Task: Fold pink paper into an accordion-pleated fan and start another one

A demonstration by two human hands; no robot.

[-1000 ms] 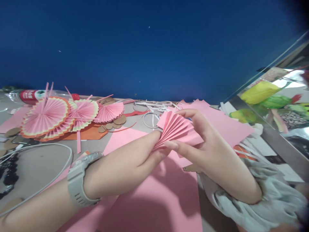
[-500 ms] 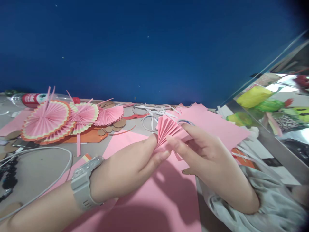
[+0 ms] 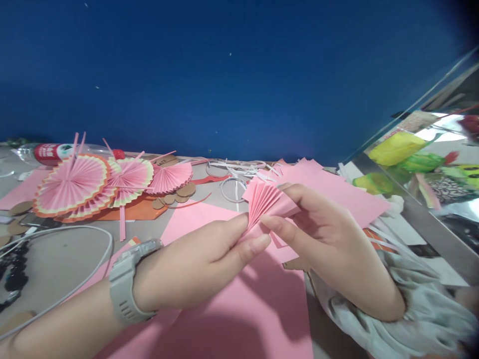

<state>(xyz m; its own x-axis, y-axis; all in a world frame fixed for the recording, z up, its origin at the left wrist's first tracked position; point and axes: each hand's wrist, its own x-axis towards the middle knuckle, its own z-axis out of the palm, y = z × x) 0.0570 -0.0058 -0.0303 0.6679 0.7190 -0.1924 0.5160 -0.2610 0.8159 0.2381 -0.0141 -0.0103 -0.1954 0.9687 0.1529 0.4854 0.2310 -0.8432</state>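
A small pleated pink paper fan (image 3: pixel 266 200) is held up between both hands above the table. My left hand (image 3: pixel 213 254), with a grey watch (image 3: pixel 129 279) on its wrist, pinches the gathered lower end of the pleats. On the other side, my right hand (image 3: pixel 314 224) is closed on the fan's right part, thumb in front and the other fingers behind, partly hidden. Under both hands lies a large sheet of pink paper (image 3: pixel 243 319), shaded by the arms.
Finished-looking pink paper fans (image 3: pixel 75 182) stand at the left before a plastic bottle (image 3: pixel 52 153). Cardboard discs (image 3: pixel 186 189), a tape roll (image 3: pixel 232 190) and white paper strips (image 3: pixel 239 169) lie behind. More pink sheets (image 3: pixel 333 194) are at right, and a white cable (image 3: pixel 101 232) loops at left.
The fan's pleats are spread a little wider, and the right hand has shifted slightly to the right. The left hand keeps its pinch almost in place.
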